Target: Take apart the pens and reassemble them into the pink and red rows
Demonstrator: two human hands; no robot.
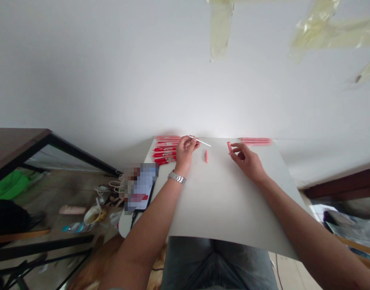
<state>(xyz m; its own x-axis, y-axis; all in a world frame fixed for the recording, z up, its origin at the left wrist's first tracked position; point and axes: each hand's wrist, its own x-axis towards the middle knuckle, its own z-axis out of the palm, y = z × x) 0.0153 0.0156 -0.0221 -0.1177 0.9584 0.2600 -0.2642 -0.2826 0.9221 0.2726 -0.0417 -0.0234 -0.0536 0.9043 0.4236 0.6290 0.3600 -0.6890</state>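
Observation:
My left hand (185,152) pinches a thin white plastic stick (201,141), probably a pen refill, between its fingers. My right hand (244,160) holds a short pink tube (230,147) in its fingertips. A similar pink piece (206,156) lies on the white board (227,197) between my hands, touching neither. Just beyond my left hand, a stack of red pens (165,150) lies in a row at the board's far left corner. Several pink pen barrels (255,141) lie beyond my right hand.
A phone (141,187) with a pixelated screen lies left of the board, beside tangled white cables (110,187). A cup (92,215) sits low on the left, near a dark table frame (48,139). My jeans (216,266) show below the board.

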